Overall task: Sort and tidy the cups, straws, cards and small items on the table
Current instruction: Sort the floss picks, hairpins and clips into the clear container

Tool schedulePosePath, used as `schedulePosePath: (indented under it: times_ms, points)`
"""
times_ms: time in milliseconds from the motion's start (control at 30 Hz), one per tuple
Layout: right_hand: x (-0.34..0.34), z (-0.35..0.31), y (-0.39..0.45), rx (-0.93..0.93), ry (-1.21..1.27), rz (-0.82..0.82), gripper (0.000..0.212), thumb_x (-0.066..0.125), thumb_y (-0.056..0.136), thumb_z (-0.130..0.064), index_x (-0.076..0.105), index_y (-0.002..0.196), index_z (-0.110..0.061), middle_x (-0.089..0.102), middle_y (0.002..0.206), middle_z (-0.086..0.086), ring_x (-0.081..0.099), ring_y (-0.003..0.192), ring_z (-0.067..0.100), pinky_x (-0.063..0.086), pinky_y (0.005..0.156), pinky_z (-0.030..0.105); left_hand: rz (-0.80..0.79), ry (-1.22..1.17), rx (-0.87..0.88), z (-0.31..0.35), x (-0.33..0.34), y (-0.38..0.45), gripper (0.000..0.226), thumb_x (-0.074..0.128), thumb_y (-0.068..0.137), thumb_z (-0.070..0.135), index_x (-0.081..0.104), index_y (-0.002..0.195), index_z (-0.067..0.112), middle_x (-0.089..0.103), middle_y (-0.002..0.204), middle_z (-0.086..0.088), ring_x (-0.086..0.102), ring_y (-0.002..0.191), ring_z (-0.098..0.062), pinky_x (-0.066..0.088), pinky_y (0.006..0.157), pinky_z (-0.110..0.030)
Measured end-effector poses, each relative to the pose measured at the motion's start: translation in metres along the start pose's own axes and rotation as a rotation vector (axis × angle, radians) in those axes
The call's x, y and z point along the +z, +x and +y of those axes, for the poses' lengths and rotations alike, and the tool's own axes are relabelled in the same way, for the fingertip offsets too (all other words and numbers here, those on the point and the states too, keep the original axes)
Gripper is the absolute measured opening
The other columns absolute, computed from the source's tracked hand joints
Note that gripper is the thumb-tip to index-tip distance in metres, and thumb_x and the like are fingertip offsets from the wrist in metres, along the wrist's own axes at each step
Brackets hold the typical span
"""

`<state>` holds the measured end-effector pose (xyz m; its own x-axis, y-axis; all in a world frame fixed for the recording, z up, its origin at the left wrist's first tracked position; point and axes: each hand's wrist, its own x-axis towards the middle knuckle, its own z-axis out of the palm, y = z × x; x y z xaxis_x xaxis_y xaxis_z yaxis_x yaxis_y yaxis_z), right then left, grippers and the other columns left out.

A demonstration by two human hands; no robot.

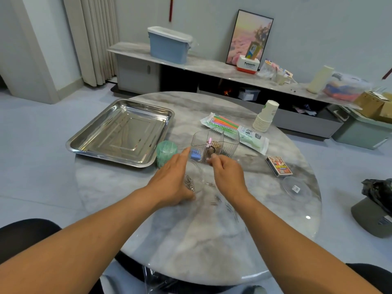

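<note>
A clear ribbed organizer [220, 141] stands mid-table, holding a blue item [196, 155] and gold-coloured clips. My right hand [230, 177] has curled fingers at its near wall and pinches something small, too blurred to name. My left hand [169, 181] lies with straight fingers over a small clear dish of paper clips [196, 182], its forefinger reaching the organizer's left side. A pack of coloured straws [233, 130], a stack of paper cups [266, 117] and a card box [279, 166] lie to the right.
A steel tray [121, 132] sits at the table's left, with a green roll [167, 150] beside it. Loose clips [216, 201] lie between my wrists. A clear lid [296, 188] rests near the right edge of the round marble table [201, 240]. A sideboard stands behind.
</note>
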<state>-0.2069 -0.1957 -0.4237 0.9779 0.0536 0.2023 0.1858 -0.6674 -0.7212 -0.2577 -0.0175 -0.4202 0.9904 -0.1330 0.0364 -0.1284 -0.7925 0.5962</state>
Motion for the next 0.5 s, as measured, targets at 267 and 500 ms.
schedulePosePath:
  times_ms: [267, 500]
  points:
    - [-0.029, 0.037, -0.004, -0.455, -0.606, -0.728, 0.044, 0.044, 0.104, -0.016, 0.055, 0.146, -0.022, 0.043, 0.157, -0.011, 0.043, 0.14, 0.011, 0.036, 0.114, 0.029, -0.047, 0.08, -0.026, 0.003, -0.008, 0.001, 0.139, 0.094, 0.062, 0.041, -0.004, 0.16, 0.031, 0.019, 0.164, 0.002, 0.027, 0.149, -0.02, 0.033, 0.112, -0.035]
    - [-0.078, 0.051, -0.026, -0.375, -0.571, -0.734, 0.044, 0.057, 0.091, -0.007, 0.069, 0.13, -0.023, 0.06, 0.138, -0.009, 0.057, 0.121, 0.007, 0.043, 0.103, 0.019, -0.094, 0.074, 0.026, 0.005, -0.007, -0.001, 0.137, 0.093, 0.064, 0.043, -0.003, 0.16, 0.032, 0.018, 0.166, 0.002, 0.028, 0.149, -0.021, 0.035, 0.111, -0.036]
